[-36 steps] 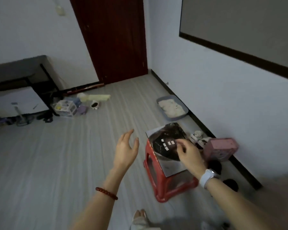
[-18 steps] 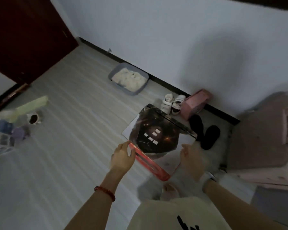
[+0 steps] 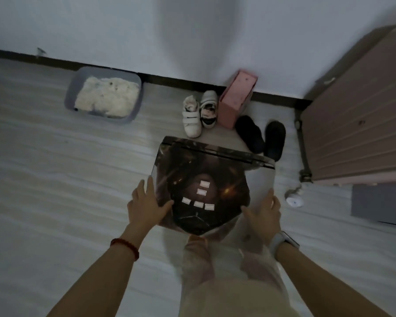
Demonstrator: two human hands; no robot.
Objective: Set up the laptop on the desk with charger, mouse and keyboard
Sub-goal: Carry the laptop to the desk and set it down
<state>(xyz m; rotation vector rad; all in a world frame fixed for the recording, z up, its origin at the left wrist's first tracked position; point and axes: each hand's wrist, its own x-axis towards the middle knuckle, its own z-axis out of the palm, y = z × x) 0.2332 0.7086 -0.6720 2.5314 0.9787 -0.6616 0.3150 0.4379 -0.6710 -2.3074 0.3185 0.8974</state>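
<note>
Head view: closed laptop (image 3: 206,179) dead centre, above floor. Left hand (image 3: 144,207) grips 9 o'clock edge, right hand (image 3: 264,213) 3 o'clock edge, thumbs on lid. Rigid, probably hefty, slick; keep side-edge hold.

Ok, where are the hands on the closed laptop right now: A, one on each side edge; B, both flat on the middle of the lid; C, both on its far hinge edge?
A: the left hand grips the laptop's left edge, and the right hand holds its right edge.
</note>
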